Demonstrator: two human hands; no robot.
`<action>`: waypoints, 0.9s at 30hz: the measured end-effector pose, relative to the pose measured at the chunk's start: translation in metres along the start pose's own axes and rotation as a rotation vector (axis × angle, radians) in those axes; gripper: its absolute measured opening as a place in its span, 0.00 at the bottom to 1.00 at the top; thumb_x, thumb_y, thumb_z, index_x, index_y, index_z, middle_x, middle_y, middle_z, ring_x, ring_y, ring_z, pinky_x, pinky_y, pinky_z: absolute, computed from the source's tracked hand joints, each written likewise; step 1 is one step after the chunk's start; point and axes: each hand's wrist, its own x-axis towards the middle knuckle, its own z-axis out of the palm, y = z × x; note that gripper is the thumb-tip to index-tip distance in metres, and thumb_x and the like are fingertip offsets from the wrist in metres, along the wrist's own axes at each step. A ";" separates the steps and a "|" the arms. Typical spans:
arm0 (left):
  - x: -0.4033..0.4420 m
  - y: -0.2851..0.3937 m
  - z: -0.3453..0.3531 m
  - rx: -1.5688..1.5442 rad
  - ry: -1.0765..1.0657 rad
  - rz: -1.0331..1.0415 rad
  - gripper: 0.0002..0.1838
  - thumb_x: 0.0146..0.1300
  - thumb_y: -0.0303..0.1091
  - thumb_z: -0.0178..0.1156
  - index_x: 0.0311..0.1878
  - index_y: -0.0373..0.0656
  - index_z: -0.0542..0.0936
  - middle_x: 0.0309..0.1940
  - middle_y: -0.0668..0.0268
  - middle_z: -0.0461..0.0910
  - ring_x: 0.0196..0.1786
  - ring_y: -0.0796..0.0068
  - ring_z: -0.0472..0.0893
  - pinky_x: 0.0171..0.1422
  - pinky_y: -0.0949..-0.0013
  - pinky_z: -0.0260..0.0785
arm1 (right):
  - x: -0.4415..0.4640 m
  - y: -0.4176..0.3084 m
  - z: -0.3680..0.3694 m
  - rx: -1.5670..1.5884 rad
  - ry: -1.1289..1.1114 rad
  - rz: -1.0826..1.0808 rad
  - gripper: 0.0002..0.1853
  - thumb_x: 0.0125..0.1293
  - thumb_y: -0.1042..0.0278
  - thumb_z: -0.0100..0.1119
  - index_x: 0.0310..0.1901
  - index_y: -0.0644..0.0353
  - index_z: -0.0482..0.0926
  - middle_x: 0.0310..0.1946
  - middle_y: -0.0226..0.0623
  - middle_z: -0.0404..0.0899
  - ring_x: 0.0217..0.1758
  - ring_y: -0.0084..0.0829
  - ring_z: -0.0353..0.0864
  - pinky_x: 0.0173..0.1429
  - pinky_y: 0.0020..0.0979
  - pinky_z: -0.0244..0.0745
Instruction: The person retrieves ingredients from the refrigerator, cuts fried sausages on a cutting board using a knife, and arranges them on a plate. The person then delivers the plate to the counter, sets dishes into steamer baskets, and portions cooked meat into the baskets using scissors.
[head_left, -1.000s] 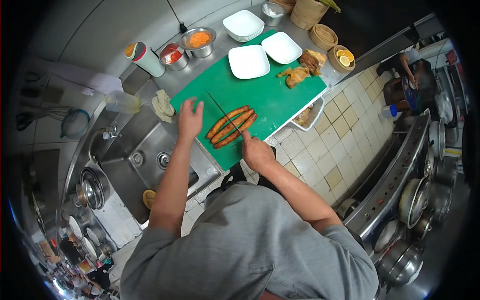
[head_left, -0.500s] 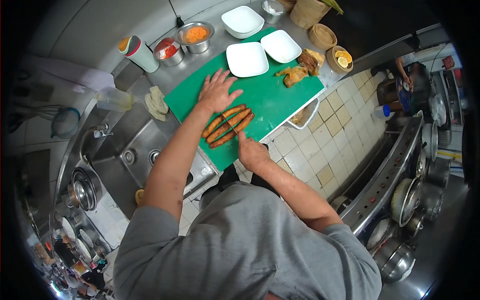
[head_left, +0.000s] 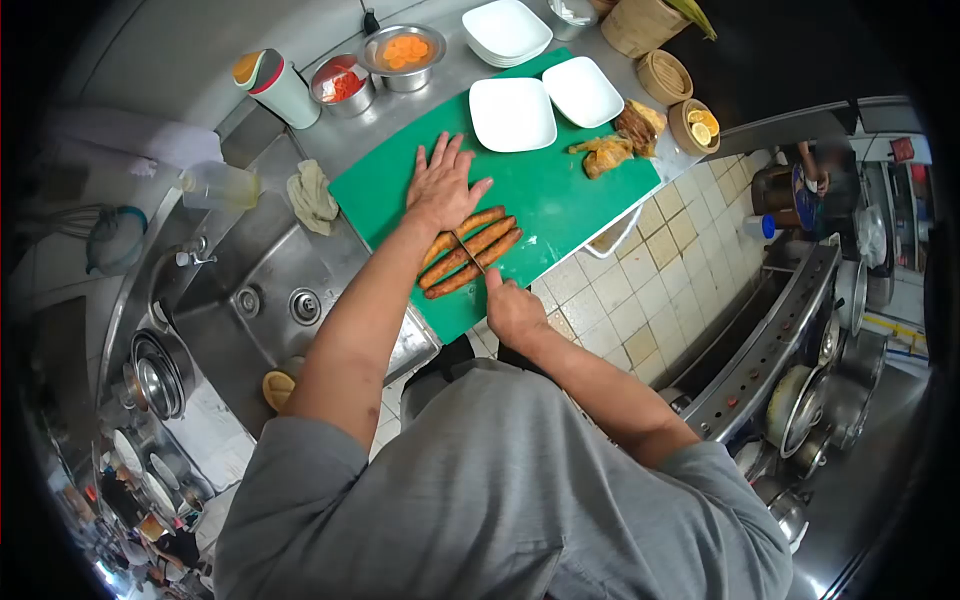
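Three long browned sausages [head_left: 503, 246] lie side by side at the near end of a green cutting board [head_left: 375, 195]. Across them rests the thin blade of a knife [head_left: 468, 251]. My right hand [head_left: 516, 312] is closed around its handle, at the board's near edge. My left hand [head_left: 442, 185] lies flat on the board just beyond the sausages, fingers stretched and thumb apart, holding nothing. Its wrist partly covers the farthest sausage. On the far part of the board are two white square plates [head_left: 513, 116] and pieces of browned cooked meat [head_left: 604, 156].
Behind the board stand stacked white plates [head_left: 505, 32], a bowl of orange slices [head_left: 406, 52] and a metal pot with red pieces [head_left: 343, 86]. A steel sink [head_left: 245, 265] adjoins on the left, with a cloth [head_left: 313, 197] on its edge. A stove [head_left: 770, 340] is at right.
The camera view has shifted slightly. My left hand has come a little nearer the sausages, its wrist now overlapping one. The knife still lies across them in my right hand.
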 end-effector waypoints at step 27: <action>0.021 0.038 -0.002 -0.089 0.262 0.152 0.40 0.74 0.62 0.56 0.83 0.56 0.59 0.86 0.53 0.47 0.88 0.49 0.45 0.87 0.34 0.32 | -0.015 0.019 -0.049 0.003 0.078 0.030 0.13 0.73 0.71 0.47 0.56 0.65 0.67 0.39 0.60 0.86 0.44 0.62 0.88 0.50 0.58 0.82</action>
